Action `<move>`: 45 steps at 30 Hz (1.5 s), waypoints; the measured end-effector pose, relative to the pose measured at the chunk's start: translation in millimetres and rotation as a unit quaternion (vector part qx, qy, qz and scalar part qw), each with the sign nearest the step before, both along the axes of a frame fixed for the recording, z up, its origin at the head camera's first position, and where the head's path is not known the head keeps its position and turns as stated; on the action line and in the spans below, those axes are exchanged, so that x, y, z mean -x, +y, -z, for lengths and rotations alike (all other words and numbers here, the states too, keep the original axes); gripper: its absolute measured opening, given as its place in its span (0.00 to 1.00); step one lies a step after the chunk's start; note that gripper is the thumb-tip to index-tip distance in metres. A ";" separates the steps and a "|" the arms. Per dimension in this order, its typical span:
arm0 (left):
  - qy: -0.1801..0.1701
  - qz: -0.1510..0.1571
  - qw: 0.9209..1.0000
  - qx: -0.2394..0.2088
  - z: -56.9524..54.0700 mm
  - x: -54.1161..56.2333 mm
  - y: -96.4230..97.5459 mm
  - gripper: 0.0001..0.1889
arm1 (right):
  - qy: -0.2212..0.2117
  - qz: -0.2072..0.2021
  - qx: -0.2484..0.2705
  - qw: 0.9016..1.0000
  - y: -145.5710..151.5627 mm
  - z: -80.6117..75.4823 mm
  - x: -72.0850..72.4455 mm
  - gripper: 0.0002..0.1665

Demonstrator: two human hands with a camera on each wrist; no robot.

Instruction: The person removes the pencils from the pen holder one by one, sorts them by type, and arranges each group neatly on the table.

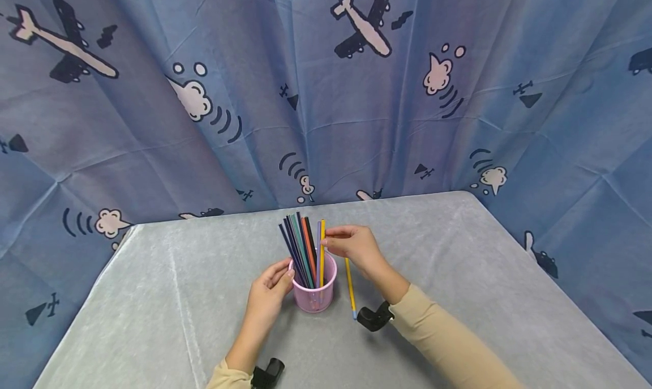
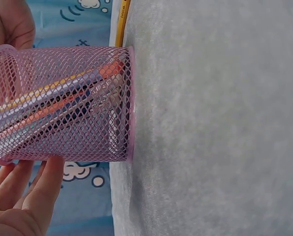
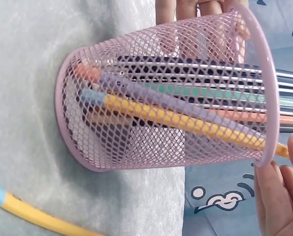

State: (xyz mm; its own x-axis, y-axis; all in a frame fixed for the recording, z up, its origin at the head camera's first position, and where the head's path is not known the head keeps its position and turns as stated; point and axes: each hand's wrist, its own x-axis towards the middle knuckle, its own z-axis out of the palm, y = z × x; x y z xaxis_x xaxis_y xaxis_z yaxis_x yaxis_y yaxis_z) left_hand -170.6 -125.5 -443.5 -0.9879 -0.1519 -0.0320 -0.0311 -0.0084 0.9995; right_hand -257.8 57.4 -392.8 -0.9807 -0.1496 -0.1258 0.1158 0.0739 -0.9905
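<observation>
A pink mesh pencil cup (image 1: 308,304) stands upright on the table, holding several pencils in dark blue, green, orange, black and purple. My left hand (image 1: 266,294) grips the cup's left side near the rim, and its fingers (image 2: 47,184) press the mesh in the left wrist view. With thumb and fingertips, my right hand (image 1: 358,248) pinches a yellow pencil (image 1: 322,229) above the rim. That pencil's blue end (image 3: 93,96) is inside the cup, near the bottom. Just right of the cup, a second yellow pencil (image 1: 350,290) lies on the table, its blue end toward me.
A pale grey cloth covers the table (image 1: 153,304). Behind it and along both sides hangs a blue curtain (image 1: 326,94) printed with airplanes and clouds. Black wrist cameras sit on the left wrist (image 1: 268,373) and the right wrist (image 1: 375,316).
</observation>
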 end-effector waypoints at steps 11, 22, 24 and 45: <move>0.006 -0.001 1.000 0.000 1.2 0.8 -0.1 0.20 | -0.005 0.012 -0.016 1.000 -4.4 0.4 -0.3 0.16; 0.016 0.004 1.000 -0.003 0.7 -0.3 0.4 0.20 | -0.003 0.013 -0.009 1.000 -6.0 1.0 1.1 0.14; 0.016 0.005 1.000 -0.004 0.7 -0.1 0.3 0.20 | 0.001 0.011 -0.005 1.000 -5.5 1.3 1.0 0.14; 0.006 0.000 1.000 -0.003 1.2 0.5 0.2 0.20 | 0.010 0.024 -0.007 1.000 -3.6 -2.7 -2.7 0.14</move>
State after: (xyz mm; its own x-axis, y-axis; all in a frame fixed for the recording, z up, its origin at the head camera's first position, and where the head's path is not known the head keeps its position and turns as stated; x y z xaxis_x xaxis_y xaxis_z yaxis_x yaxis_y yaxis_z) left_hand -171.2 -125.2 -444.6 -0.9881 -0.1523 -0.0219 -0.0198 -0.0151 0.9997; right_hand -255.2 53.8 -390.1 -0.9891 -0.0997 -0.1086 0.1006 0.0821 -0.9915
